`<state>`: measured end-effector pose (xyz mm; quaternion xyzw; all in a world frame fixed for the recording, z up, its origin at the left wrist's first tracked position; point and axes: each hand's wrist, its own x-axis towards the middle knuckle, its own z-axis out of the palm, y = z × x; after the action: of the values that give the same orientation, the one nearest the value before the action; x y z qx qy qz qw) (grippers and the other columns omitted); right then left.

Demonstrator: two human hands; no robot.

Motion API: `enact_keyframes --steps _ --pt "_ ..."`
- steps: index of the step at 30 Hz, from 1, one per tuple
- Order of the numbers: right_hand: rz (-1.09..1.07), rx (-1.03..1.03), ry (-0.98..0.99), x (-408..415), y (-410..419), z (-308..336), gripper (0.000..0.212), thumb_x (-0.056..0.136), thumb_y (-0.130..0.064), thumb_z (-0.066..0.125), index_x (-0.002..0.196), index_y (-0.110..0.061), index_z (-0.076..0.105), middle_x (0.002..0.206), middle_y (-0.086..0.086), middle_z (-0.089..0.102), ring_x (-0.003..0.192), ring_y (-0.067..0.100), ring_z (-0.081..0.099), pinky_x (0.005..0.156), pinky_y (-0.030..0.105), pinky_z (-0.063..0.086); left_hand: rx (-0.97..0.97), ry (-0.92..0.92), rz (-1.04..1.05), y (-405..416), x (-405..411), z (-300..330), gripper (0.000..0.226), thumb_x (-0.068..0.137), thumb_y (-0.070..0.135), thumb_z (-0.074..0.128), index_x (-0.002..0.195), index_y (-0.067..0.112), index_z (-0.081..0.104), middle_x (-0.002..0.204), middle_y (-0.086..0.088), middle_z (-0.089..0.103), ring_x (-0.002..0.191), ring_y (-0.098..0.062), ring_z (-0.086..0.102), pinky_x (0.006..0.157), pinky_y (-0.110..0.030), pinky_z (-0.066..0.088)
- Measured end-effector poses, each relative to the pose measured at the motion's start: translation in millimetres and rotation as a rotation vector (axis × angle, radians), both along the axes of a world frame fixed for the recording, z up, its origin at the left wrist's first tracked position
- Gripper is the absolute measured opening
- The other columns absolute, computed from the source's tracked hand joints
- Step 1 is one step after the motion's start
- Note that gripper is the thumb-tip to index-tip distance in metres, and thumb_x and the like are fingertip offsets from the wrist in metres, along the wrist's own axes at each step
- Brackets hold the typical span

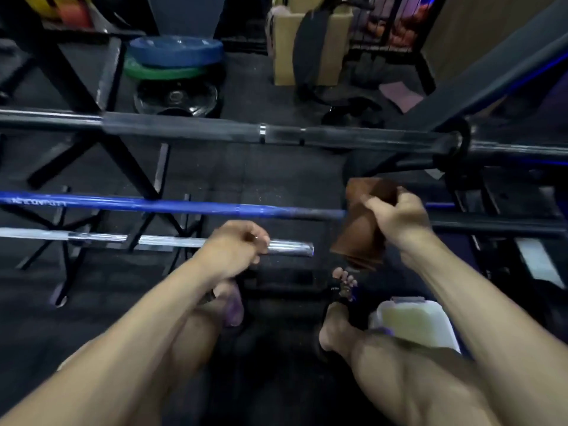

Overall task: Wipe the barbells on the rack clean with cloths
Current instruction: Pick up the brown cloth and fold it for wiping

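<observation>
A: Where are the hands?

B: The left hand [238,245] is curled round the silver bar [172,241], close to its bare chrome end. The right hand [396,218] grips a brown cloth [362,222], fingers closed over its upper part, and the rest of the cloth hangs down below the fist.

A: Is the cloth on a bar?

B: It sits at the blue bar [172,206], just where the blue runs out of sight behind it. The frame is blurred, so I cannot tell whether the cloth is wrapped round the bar or only in front of it.

A: How do the bars lie?

B: Three of them, all roughly level and running left to right. The black bar [184,130] is farthest and highest in view, with a collar near its right end. The blue bar is in the middle, the silver bar nearest. They rest on a black rack [132,167] with crossed legs.

A: Anything else around?

B: Plates [175,61] are stacked on the dark floor behind the black bar, blue over green over black. A cardboard box [284,44] stands farther back. A white tub [418,325] sits by the person's right leg, and both feet show below the hands.
</observation>
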<state>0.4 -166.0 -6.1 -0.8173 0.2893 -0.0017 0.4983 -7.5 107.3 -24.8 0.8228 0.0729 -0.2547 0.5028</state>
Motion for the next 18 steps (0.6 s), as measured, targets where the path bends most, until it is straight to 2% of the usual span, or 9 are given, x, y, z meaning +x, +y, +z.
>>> enact_keyframes --steps 2,4,6,9,11,13,15,16,18 --pt "0.064 0.011 -0.019 9 15 -18 0.057 0.068 -0.062 0.068 0.107 -0.02 0.069 0.104 0.001 0.075 0.1 0.026 0.07 0.092 0.047 0.056 -0.069 0.133 0.141 0 12 -12 0.017 0.101 0.012 0.058 0.086 0.017 0.064 0.084 -0.005 0.07 0.067 -0.018 0.06 0.057 -0.024 0.044" --pt "0.109 0.034 -0.031 12 29 -36 0.051 0.075 -0.056 0.069 0.109 -0.019 0.068 0.104 -0.001 0.074 0.1 0.022 0.07 0.094 0.048 0.056 -0.152 0.234 0.284 2 18 -23 0.013 0.104 0.021 0.056 0.093 0.018 0.062 0.09 -0.004 0.07 0.072 -0.017 0.064 0.062 -0.026 0.049" --pt "0.117 0.029 -0.065 15 35 -47 0.042 0.082 -0.049 0.07 0.111 -0.019 0.068 0.103 -0.003 0.074 0.099 0.019 0.07 0.094 0.047 0.055 -0.232 0.291 0.393 8 19 -32 0.012 0.105 0.027 0.055 0.1 0.018 0.061 0.094 -0.005 0.072 0.079 -0.019 0.068 0.07 -0.031 0.053" --pt "0.053 -0.119 -0.186 23 28 -43 0.053 0.078 -0.058 0.064 0.11 -0.016 0.067 0.102 -0.001 0.074 0.098 0.02 0.07 0.091 0.047 0.056 -0.262 0.294 0.418 16 25 -36 0.01 0.103 0.028 0.058 0.1 0.02 0.062 0.096 -0.006 0.074 0.084 -0.021 0.069 0.07 -0.032 0.054" --pt "0.038 -0.28 -0.289 27 21 -29 0.041 0.084 -0.051 0.062 0.104 -0.015 0.064 0.1 0.003 0.071 0.094 0.023 0.069 0.088 0.046 0.055 -0.167 0.165 0.332 20 30 -34 0.01 0.1 0.022 0.063 0.091 0.021 0.067 0.092 -0.002 0.074 0.077 -0.018 0.066 0.067 -0.028 0.05" --pt "0.063 -0.508 -0.334 30 18 -17 0.033 0.09 -0.041 0.061 0.11 -0.014 0.061 0.111 0.007 0.064 0.097 0.029 0.063 0.087 0.039 0.051 0.037 -0.058 0.212 24 35 -34 0.01 0.094 0.02 0.068 0.085 0.023 0.071 0.087 0.004 0.075 0.077 -0.015 0.067 0.072 -0.024 0.049" --pt "0.156 -0.704 -0.214 36 24 -14 0.036 0.093 -0.038 0.061 0.122 -0.017 0.058 0.126 0.007 0.054 0.099 0.034 0.06 0.082 0.037 0.043 0.262 -0.278 0.093 29 38 -30 0.005 0.093 0.021 0.068 0.09 0.024 0.071 0.091 0.007 0.072 0.082 -0.012 0.064 0.077 -0.015 0.044" --pt "0.208 -0.765 -0.12 39 29 -16 0.038 0.094 -0.038 0.061 0.126 -0.019 0.056 0.13 0.006 0.049 0.099 0.036 0.06 0.079 0.036 0.04 0.366 -0.402 0.028 33 40 -29 0.006 0.093 0.022 0.068 0.097 0.024 0.071 0.097 0.005 0.069 0.089 -0.015 0.062 0.083 -0.019 0.044" --pt "0.323 -0.847 0.051 42 44 -27 0.041 0.095 -0.041 0.059 0.13 -0.02 0.052 0.133 0.007 0.044 0.1 0.04 0.06 0.077 0.038 0.038 0.553 -0.57 -0.095 42 45 -33 0.022 0.094 0.025 0.067 0.115 0.021 0.07 0.114 -0.002 0.065 0.107 -0.027 0.055 0.099 -0.036 0.043"
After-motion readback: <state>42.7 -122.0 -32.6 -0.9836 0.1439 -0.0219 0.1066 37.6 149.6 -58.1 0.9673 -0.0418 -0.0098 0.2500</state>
